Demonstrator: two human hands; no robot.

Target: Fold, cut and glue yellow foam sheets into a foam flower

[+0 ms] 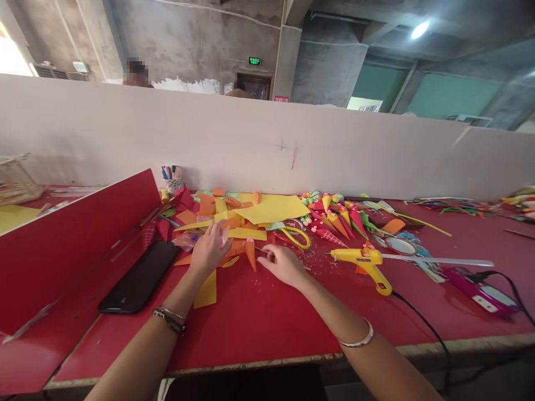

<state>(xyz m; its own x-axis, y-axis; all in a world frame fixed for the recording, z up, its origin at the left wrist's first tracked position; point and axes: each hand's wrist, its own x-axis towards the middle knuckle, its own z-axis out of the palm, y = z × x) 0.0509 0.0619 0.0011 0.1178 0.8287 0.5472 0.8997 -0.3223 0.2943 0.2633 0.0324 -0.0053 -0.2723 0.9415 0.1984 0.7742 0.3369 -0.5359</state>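
My left hand (210, 249) reaches over the red table (259, 317) with its fingers curled round a small clear plastic piece next to a pile of orange and yellow paper scraps (234, 220). My right hand (282, 263) lies low on the table, fingers partly spread, its fingertips right beside an upright orange paper cone (249, 252). It holds nothing that I can see. Yellow-handled scissors (296, 236) lie just beyond the right hand.
A yellow glue gun (364, 262) with a black cord lies to the right, a metal ruler (438, 261) behind it. Several coloured paper cones (338, 220) sit at the back. A black phone (140, 277) lies left, beside a red divider (71, 245). A white partition (267, 139) closes the back.
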